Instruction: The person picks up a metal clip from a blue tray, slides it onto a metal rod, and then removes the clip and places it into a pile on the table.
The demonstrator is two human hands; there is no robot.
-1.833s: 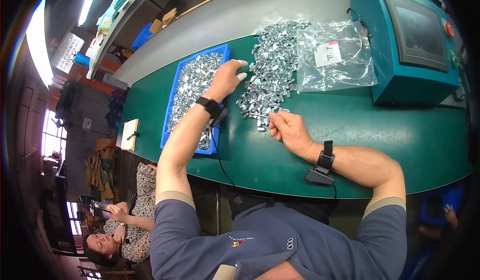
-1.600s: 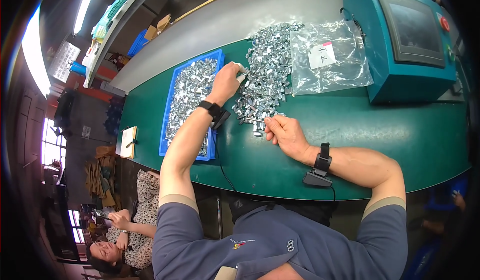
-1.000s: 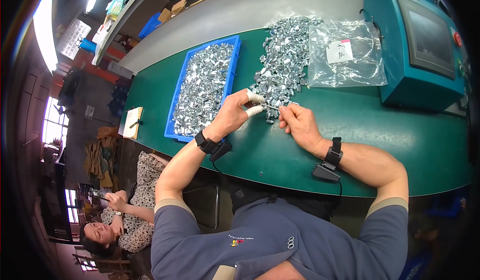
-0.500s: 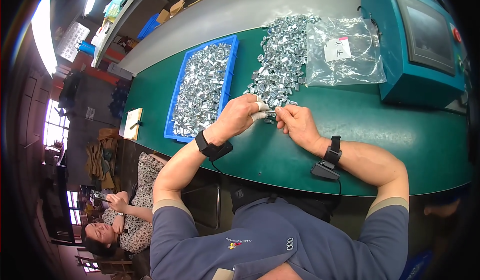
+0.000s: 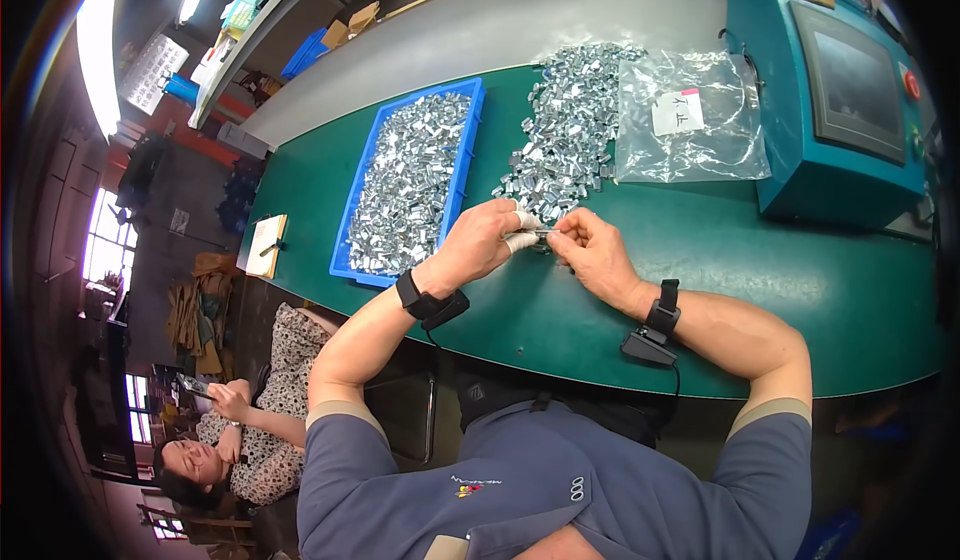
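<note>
My left hand (image 5: 480,244), with white covers on its thumb and a fingertip, is pinched around one end of a small shiny metal piece (image 5: 543,231). My right hand (image 5: 599,263) meets it from the other side, thumb and finger closed on the same piece. The exact shape of this piece is mostly hidden by the fingers. Just beyond my fingertips begins a long heap of small silvery metal pieces (image 5: 570,110) on the green table. To the left of the heap stands a blue tray (image 5: 463,150) filled with similar pieces.
A clear plastic bag (image 5: 640,160) with a white label lies right of the heap. Beyond it stands a teal machine (image 5: 810,185) with a screen and a red button. A clipboard (image 5: 262,250) rests at the table's left end. Someone seated (image 5: 280,390) at the left holds a phone.
My right fingers have shifted their grip at the metal piece, and the two hands stay together. The whole view has moved slightly, so the table contents sit a little lower.
</note>
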